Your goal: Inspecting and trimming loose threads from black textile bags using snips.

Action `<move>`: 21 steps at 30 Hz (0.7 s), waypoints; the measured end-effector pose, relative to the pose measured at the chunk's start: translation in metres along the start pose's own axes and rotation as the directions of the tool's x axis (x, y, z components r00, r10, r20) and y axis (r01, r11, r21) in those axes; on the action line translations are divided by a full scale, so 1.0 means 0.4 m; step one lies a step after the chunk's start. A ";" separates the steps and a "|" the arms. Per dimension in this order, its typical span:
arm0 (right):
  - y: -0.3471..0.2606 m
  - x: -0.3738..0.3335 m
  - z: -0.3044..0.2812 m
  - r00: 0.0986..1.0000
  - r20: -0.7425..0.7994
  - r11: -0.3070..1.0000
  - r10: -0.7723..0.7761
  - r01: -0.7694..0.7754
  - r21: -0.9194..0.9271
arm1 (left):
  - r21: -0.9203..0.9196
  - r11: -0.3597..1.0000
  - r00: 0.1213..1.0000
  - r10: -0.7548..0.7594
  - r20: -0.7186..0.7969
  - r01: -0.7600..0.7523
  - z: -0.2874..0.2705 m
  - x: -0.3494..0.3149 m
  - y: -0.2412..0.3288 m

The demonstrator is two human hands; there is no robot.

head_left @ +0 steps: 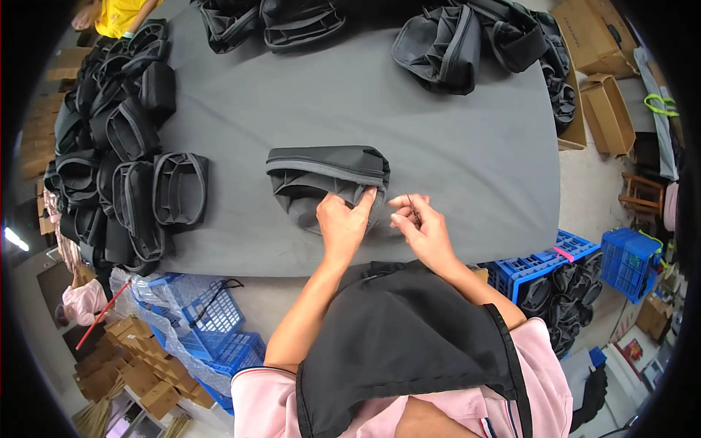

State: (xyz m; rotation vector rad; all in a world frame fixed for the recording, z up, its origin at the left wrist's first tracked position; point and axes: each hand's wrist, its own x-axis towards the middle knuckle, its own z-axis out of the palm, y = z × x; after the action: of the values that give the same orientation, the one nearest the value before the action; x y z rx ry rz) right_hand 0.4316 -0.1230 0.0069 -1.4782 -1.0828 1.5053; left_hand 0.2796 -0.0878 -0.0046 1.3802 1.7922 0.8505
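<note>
In front of me on the table lies a black zip pouch [328, 162], its mouth gaping toward me and its zip running along the upper rim. My left hand [343, 228] grips this pouch near its right end, a finger pressed to the rim by the zip and other fingers partly hidden inside. Just right of the pouch is my right hand [425, 228], its fingers closed around a small, thin, dark pointed tool [415, 212] that looks like thread snips. The tool's tip is close to the pouch's right end; whether it touches cannot be seen.
Black pouches [131, 128] pile along the left edge of the grey-covered table [241, 102]; more [438, 51] lie at the far side. Blue crates [193, 306] stand below left, another crate [544, 266] with pouches at right. A person in yellow [124, 16] is far left.
</note>
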 end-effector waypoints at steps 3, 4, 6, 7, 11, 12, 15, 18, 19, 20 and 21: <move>-0.003 -0.026 -0.036 0.992 -0.075 0.945 -0.097 0.069 -0.318 | 0.016 1.000 1.000 -0.009 0.021 0.009 0.001 0.002 0.029; -0.020 -0.027 -0.043 0.990 -0.054 0.886 -0.127 0.089 -0.455 | -0.005 0.999 0.999 0.042 0.011 -0.042 0.004 0.007 0.023; -0.029 -0.028 -0.052 0.995 -0.032 0.912 -0.092 0.071 -0.403 | -0.016 0.999 0.999 0.031 0.013 -0.031 0.000 0.007 0.030; -0.030 -0.027 -0.059 0.998 -0.011 0.935 -0.063 0.056 -0.351 | -0.029 0.999 1.000 0.027 0.014 -0.026 0.000 0.007 0.039; 0.002 -0.004 -0.073 0.997 0.016 0.953 -0.077 0.079 -0.292 | -0.006 0.998 0.997 0.056 0.044 -0.056 0.001 0.003 0.039; 0.003 0.003 -0.074 1.000 0.025 0.971 -0.011 0.017 -0.239 | 0.037 0.999 0.998 0.023 0.057 -0.025 -0.002 0.003 0.044; 0.015 0.020 -0.072 0.994 0.062 0.995 0.090 -0.086 -0.056 | 0.045 0.999 0.998 0.014 0.063 -0.017 -0.003 0.002 0.042; 0.020 0.036 -0.080 0.985 0.114 0.986 0.132 -0.142 0.084 | 0.046 0.999 0.997 0.020 0.069 -0.023 0.000 0.002 0.035; 0.021 0.040 -0.081 0.980 0.140 0.983 0.142 -0.156 0.097 | 0.087 0.996 0.997 -0.001 0.080 -0.006 -0.001 0.002 0.032; 0.021 0.041 -0.080 0.980 0.141 0.983 0.143 -0.158 0.097 | 0.087 0.996 0.997 -0.003 0.080 -0.004 -0.001 0.003 0.031; 0.019 0.042 -0.079 0.980 0.128 0.984 0.150 -0.161 0.079 | 0.078 0.997 0.997 0.013 0.082 -0.020 -0.001 0.003 0.030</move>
State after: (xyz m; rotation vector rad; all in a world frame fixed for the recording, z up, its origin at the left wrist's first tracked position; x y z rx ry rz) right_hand 0.4625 -0.1082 -0.0056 -1.4530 -0.9743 1.7503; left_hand 0.2851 -0.0841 0.0056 1.4610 1.7709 0.7279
